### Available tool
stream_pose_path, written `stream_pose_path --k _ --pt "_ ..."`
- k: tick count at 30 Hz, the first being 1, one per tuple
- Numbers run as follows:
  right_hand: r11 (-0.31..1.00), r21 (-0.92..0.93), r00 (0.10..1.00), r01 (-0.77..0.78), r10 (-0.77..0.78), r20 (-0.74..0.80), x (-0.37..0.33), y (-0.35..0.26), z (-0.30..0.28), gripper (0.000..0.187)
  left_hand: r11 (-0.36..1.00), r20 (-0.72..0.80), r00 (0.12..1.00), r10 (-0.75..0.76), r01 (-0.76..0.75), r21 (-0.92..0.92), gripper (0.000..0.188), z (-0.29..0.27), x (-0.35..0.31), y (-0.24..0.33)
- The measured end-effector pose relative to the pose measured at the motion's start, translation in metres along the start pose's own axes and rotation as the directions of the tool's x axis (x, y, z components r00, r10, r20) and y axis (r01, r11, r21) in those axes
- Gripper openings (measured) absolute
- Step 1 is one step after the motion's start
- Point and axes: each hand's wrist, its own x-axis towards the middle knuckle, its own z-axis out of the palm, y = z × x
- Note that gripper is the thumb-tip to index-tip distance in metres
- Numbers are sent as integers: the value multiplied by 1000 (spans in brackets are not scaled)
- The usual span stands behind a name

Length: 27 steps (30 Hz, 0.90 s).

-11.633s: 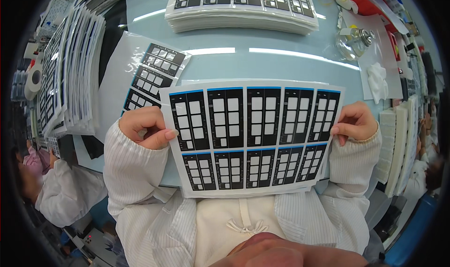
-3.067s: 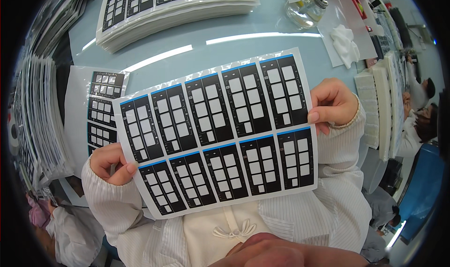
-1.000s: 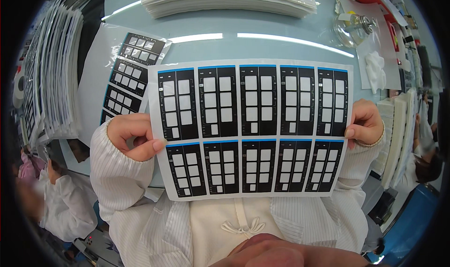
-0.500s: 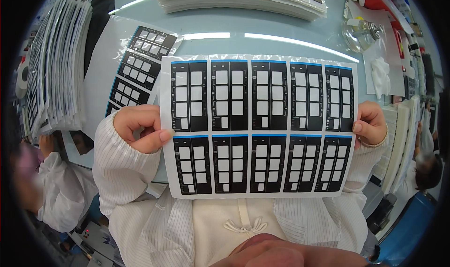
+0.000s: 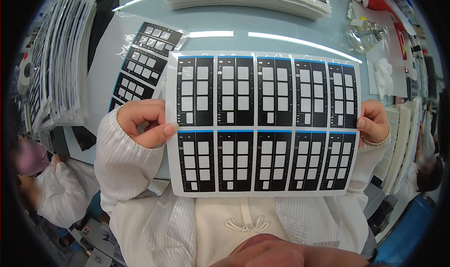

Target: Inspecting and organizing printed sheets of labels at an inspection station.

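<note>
A white sheet of printed labels (image 5: 236, 128) is held up in front of me, its black panels with white squares and blue top strips set in two rows. My left hand (image 5: 149, 122) pinches its left edge, thumb on the front face. At the right edge my right hand (image 5: 374, 122) grips it the same way, with the fingers behind the sheet hidden. Behind its upper left part, another label sheet (image 5: 133, 65) of the same pattern lies slanted on the table.
A thick stack of sheets (image 5: 248, 4) lies at the table's far side. Many more sheets stand piled (image 5: 65, 56) at the left. A glass bottle (image 5: 365, 35) and a crumpled white tissue (image 5: 383, 77) are at the right. A co-worker's white sleeve (image 5: 70, 192) shows at the lower left.
The held sheet has shifted slightly right and up in the picture, with both hands still on it. At the lower left, the co-worker's arm has drawn back from the piled sheets.
</note>
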Motion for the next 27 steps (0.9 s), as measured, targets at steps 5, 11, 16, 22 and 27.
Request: stream_pose_path --k 5,11,16,22,27 --pt "999 13 999 31 -31 27 1 1 1 23 998 11 999 49 -49 -49 23 2 5 -2" --pt "997 29 995 78 -80 57 3 3 2 22 999 29 999 19 -20 43 27 -1 2 4" --pt "997 52 998 57 -57 2 0 5 -1 23 999 34 999 2 -3 48 28 -1 3 0" --pt "996 85 999 32 -35 30 1 7 -3 22 1000 7 1000 -2 2 -3 27 1 0 1" --pt "996 80 999 38 -39 9 -1 3 -2 22 999 8 1000 -30 30 -26 27 1 3 5"
